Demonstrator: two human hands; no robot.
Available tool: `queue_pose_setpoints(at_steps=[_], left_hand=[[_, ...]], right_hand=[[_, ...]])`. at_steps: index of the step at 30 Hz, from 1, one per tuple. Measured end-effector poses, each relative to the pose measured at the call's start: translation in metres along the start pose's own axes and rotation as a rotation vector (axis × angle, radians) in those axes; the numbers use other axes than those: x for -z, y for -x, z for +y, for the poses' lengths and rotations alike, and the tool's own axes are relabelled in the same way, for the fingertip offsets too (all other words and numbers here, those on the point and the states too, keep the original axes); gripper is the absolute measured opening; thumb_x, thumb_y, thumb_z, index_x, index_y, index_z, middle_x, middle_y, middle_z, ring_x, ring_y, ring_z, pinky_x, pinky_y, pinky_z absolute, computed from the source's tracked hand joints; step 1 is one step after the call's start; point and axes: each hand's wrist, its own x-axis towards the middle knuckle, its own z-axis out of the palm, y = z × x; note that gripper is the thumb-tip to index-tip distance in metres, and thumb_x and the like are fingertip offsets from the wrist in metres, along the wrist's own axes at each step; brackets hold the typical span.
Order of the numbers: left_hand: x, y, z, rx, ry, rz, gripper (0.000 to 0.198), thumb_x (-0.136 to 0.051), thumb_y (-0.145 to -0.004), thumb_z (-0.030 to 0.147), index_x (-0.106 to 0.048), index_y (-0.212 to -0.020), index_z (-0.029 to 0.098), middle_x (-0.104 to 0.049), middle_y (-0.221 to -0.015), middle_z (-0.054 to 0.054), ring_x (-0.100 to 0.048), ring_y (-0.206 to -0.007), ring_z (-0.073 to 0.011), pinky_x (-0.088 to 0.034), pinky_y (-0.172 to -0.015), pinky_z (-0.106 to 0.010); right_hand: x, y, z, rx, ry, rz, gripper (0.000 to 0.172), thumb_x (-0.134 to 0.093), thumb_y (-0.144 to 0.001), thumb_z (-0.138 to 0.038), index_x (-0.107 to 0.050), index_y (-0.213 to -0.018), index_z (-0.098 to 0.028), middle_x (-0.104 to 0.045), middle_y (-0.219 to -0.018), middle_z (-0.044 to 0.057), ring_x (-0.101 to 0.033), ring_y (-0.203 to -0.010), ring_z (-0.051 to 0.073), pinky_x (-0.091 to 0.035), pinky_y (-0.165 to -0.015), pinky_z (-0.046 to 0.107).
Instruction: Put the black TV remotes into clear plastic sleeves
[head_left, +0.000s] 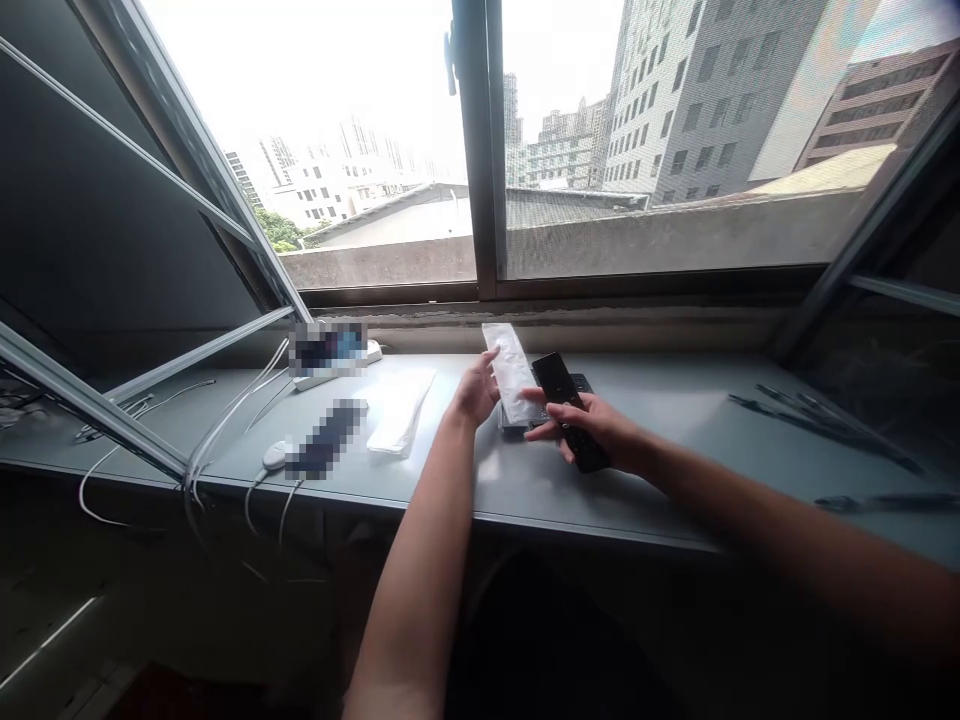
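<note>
My left hand (476, 390) grips a clear plastic sleeve (514, 372) and holds it tilted up above the grey sill (660, 420). My right hand (600, 430) is closed round a slim black remote control (570, 410), whose top end lies against the lower part of the sleeve. Behind the remote another dark flat object (581, 383) lies on the sill, mostly hidden. Both forearms reach in from the bottom of the view.
A second flat clear sleeve (401, 415) lies to the left on the sill. White cables (225, 430), a white mouse-like object (275, 455) and two blurred items sit further left. Thin dark sticks (817, 420) lie at the right. A window with a centre post (480, 150) stands behind.
</note>
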Motion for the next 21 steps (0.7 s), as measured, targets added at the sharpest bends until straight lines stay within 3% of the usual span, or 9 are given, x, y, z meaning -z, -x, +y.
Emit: queue_pose_setpoints(at_steps=[3,7,12,17,21], left_hand=[[0.004,-0.007,-0.006,-0.1,-0.057,0.029,0.043,-0.086,-0.086,0.024,-0.071,-0.126,0.015,-0.079,-0.105,-0.01,-0.076,-0.086,-0.019,-0.059,-0.079,-0.028],[0.015,-0.008,0.003,-0.234,-0.197,0.205,0.058,-0.092,-0.081,0.024,-0.068,-0.134,0.019,-0.079,-0.104,-0.006,-0.071,-0.078,-0.0151,-0.054,-0.07,-0.025],[0.044,0.007,0.052,-0.315,-0.493,0.336,0.061,-0.083,-0.089,0.023,-0.061,-0.145,0.015,-0.079,-0.111,-0.012,-0.071,-0.08,-0.0156,-0.051,-0.067,-0.024],[0.091,0.036,0.111,-0.282,-0.875,0.425,0.073,-0.078,-0.092,0.025,-0.05,-0.159,0.015,-0.079,-0.118,-0.014,-0.073,-0.09,-0.0202,-0.054,-0.076,-0.028],[0.122,0.057,0.131,-0.081,-1.197,0.429,0.071,-0.075,-0.093,0.03,-0.054,-0.158,0.011,-0.079,-0.115,-0.015,-0.075,-0.092,-0.024,-0.056,-0.086,-0.034]], right_hand=[[-0.004,0.001,-0.001,0.0,0.006,-0.027,0.057,-0.086,-0.097,-0.042,-0.072,-0.145,-0.016,-0.086,-0.107,0.018,-0.076,-0.056,0.019,-0.057,-0.048,0.025],[-0.004,0.003,-0.002,-0.03,0.041,-0.063,0.046,-0.082,-0.1,-0.046,-0.076,-0.135,-0.017,-0.087,-0.102,0.017,-0.073,-0.049,0.017,-0.053,-0.044,0.025],[-0.006,0.004,-0.002,0.023,0.022,-0.103,0.037,-0.081,-0.1,-0.043,-0.08,-0.127,-0.018,-0.077,-0.141,0.022,-0.086,-0.088,0.029,-0.055,-0.045,0.023],[-0.009,0.004,-0.003,-0.002,0.04,-0.111,0.039,-0.081,-0.1,-0.043,-0.08,-0.128,-0.017,-0.076,-0.143,0.023,-0.085,-0.083,0.026,-0.056,-0.045,0.023],[-0.009,0.004,-0.004,0.006,0.041,-0.097,0.04,-0.083,-0.097,-0.045,-0.08,-0.126,-0.017,-0.073,-0.148,0.023,-0.086,-0.094,0.031,-0.055,-0.044,0.023]])
